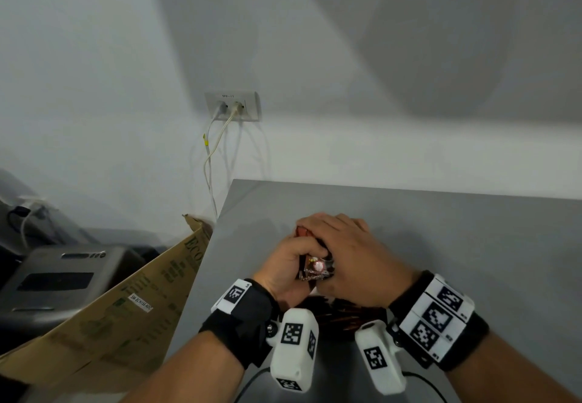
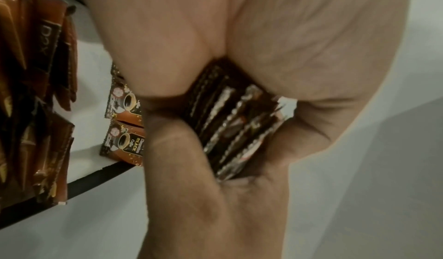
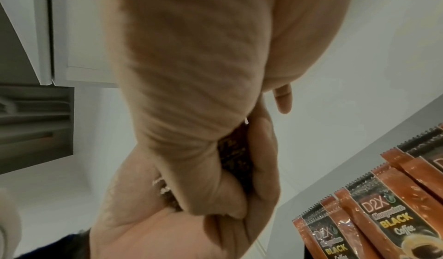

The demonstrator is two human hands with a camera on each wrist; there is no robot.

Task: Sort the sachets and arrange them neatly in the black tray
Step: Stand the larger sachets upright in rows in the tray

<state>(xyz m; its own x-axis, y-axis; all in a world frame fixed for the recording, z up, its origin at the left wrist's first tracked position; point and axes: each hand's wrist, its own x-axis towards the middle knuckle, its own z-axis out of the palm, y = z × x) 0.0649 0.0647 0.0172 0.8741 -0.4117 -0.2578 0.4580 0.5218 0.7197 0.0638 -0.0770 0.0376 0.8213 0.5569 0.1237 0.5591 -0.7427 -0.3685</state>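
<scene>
1. A bundle of sachets (image 2: 230,122) – dark brown, with serrated silver edges – stands on edge between both hands, held above the grey table (image 1: 441,232).
2. Left hand (image 1: 285,265): fingers and thumb curled round the bundle from the left side, gripping it.
3. Right hand (image 1: 352,254): laid over the top and right side of the bundle, fingers wrapped down across it – also gripping.
4. The black tray (image 2: 72,189) lies on the table just below the wrists; only its dark rim shows clearly.
5. In the tray, long orange-and-black sachets (image 3: 388,212) marked "D2X BLACK Coffee" lie side by side, overlapping in a row.
6. Two small square sachets (image 2: 124,128) with a coffee-cup print lie beside the long ones, near the tray's rim.
7. A cardboard box (image 1: 119,305) leans at the table's left edge.
8. A wall socket (image 1: 233,106) with two white cables (image 1: 209,157) plugged in sits on the wall behind.
</scene>
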